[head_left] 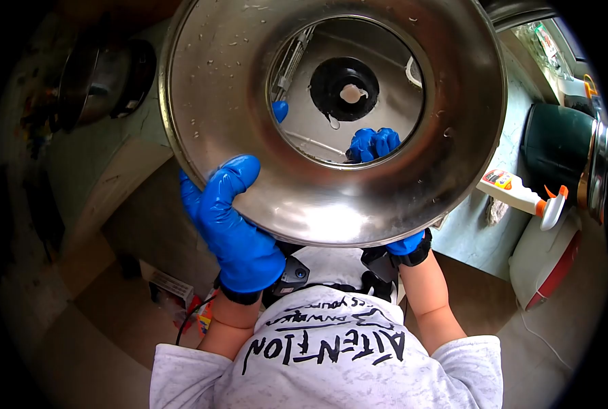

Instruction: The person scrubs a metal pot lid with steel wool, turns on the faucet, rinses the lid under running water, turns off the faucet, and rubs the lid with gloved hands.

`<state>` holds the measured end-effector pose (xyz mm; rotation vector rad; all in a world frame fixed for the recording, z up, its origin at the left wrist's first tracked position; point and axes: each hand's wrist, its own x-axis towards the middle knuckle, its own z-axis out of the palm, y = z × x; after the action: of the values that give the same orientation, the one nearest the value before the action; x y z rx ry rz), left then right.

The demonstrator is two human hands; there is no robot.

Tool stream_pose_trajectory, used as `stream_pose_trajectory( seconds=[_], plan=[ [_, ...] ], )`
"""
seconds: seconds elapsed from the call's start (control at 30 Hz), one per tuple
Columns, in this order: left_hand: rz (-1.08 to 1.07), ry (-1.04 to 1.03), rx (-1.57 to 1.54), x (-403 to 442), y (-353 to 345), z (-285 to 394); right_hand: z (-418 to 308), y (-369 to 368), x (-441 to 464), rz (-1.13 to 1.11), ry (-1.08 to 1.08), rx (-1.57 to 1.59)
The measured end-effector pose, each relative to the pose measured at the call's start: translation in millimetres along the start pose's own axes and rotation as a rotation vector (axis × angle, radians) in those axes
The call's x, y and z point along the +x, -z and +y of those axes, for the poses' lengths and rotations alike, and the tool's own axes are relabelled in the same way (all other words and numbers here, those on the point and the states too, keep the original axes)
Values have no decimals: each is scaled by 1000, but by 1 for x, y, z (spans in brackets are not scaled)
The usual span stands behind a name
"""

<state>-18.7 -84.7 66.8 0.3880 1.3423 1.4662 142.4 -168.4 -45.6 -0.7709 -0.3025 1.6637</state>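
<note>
A large wet steel pot lid (358, 211) with a round glass window in its middle is held up tilted in front of me. A black disc (324, 102), probably the base of the lid's knob, sits at the window's centre. My left hand (232, 221), in a blue rubber glove, grips the lid's near left rim, thumb on the facing side and fingers behind. Mostly hidden behind the lid is my right hand (373, 144), also blue-gloved. Its curled fingers show through the glass; whether they hold anything is hidden.
A metal sink shows through the glass. On the right counter (464, 235) lies a white spray bottle (515, 191) with an orange trigger, near a dark green container (553, 143). A white and red appliance (542, 259) stands nearer. A dark pot (89, 85) is at the left.
</note>
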Motion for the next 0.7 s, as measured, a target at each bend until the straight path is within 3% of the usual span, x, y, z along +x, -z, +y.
stream_pose_trajectory(
  seconds=[0.27, 0.3, 0.37, 0.43, 0.47, 0.53, 0.7],
  plan=[
    [1, -30, -1, 4, -4, -9, -1, -3, -5, 37, -128, 345],
    [-9, -36, 6, 4, -4, -10, -1, -6, -5, 29, -133, 262],
    [-17, -69, 42, 2, -7, -13, 1, -5, -5, -83, -68, -556],
    [-26, -102, 77, 0, -10, -17, 3, -5, -3, -91, 51, -958],
    [-63, -81, 86, 2, -11, -19, 4, -3, -3, -94, 51, -957],
    [-114, -69, 105, 4, -12, -22, 7, 2, -7, -150, 33, -544],
    [-161, -39, 53, 4, -15, -22, 18, 11, -11, 61, -212, -702]
  ],
)
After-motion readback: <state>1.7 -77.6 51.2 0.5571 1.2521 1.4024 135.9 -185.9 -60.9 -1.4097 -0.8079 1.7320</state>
